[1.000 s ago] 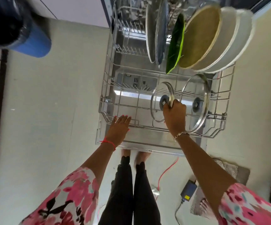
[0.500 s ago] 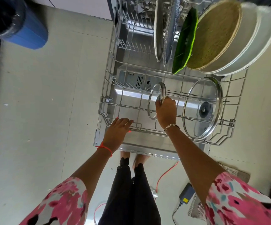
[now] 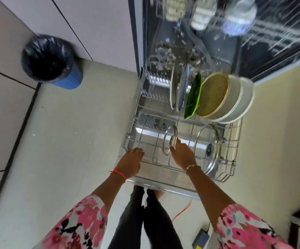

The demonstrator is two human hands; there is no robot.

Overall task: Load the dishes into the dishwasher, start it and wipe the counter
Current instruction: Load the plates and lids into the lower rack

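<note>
Blue bin (image 3: 50, 62) upper left. Centre: left hand (image 3: 131, 162) rests with fingers straight on the front rail of the lower rack (image 3: 235, 141); right hand (image 3: 181, 153) grips the small glass lid (image 3: 170, 139), upright in the rack. Large glass lid (image 3: 206, 150) stands right of it, plates (image 3: 215, 96) above.

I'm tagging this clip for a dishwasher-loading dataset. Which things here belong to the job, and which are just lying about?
Part of the job:
- small glass lid, gripped by the right hand
- large glass lid
- upright plates
- lower rack, left hand at its front rim

Lying about:
- blue bin
- orange cable
- power adapter
</note>
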